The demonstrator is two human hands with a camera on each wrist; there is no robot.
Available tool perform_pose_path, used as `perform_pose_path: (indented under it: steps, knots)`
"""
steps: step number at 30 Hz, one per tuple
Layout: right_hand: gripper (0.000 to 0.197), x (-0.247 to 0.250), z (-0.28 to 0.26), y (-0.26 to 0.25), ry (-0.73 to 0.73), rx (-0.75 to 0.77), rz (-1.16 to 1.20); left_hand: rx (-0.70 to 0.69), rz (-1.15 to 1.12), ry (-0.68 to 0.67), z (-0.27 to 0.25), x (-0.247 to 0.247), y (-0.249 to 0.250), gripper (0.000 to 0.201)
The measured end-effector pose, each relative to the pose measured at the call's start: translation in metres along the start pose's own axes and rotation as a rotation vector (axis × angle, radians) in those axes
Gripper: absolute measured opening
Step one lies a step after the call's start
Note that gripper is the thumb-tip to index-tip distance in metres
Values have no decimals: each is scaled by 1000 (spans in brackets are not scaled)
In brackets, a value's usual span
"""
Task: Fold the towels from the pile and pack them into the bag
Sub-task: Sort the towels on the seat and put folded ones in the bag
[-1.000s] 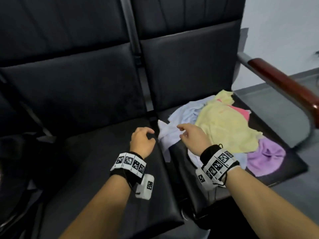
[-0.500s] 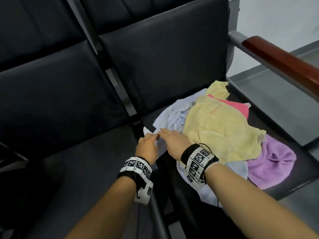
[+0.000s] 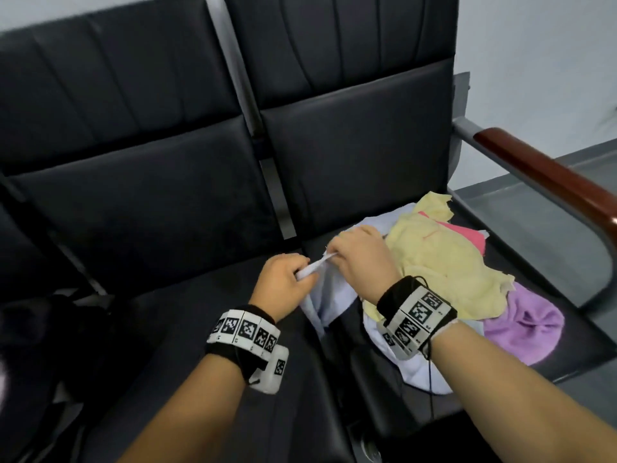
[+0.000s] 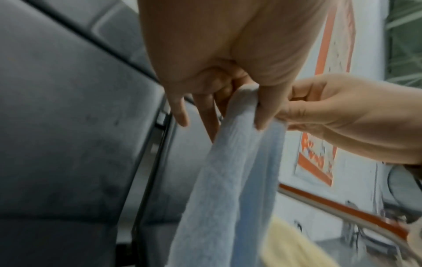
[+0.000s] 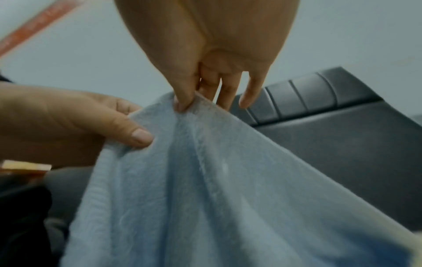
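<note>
A pale blue towel (image 3: 329,295) hangs from both hands over the gap between two black seats. My left hand (image 3: 283,279) pinches its top edge between thumb and fingers; the left wrist view shows the pale blue towel (image 4: 230,180) draped below the left hand (image 4: 242,101). My right hand (image 3: 357,259) pinches the same edge a little to the right, and in the right wrist view the right hand (image 5: 189,101) nips the pale blue towel (image 5: 217,189). The rest of the pile lies on the right seat: a yellow towel (image 3: 440,262), a pink towel (image 3: 467,237) and a purple towel (image 3: 524,325). No bag is clearly visible.
Two black padded seats (image 3: 173,329) with backrests stand side by side, a metal bar between them. A wooden armrest (image 3: 547,182) on a grey frame borders the right seat. Something dark and blurred (image 3: 43,329) lies at the left edge.
Both hands reached the pale blue towel's edge, took hold of it and lifted it off the pile. The head view swung back to the left.
</note>
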State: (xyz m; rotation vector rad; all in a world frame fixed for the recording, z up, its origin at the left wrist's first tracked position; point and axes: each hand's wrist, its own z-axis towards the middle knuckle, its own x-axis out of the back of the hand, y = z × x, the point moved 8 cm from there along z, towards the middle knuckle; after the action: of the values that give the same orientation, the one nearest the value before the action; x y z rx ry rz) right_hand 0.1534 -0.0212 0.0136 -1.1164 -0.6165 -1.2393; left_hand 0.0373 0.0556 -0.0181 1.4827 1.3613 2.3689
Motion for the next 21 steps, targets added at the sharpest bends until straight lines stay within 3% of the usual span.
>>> perform_pose_path:
  steps: [5,11,16,21]
  knots:
    - [13,80,14,-69,200,-29,176,5,-35,175,-42,99,26,37]
    - [12,102,9,-163,209,-4,337,13,98,422,-131,213,22,29]
    - [11,69,-5,-238,167,104,372,23,46,600,-214,278,-8,35]
    - [11,-32,-48,-285,-72,174,309,128,-101,677,-293,290,-53,24]
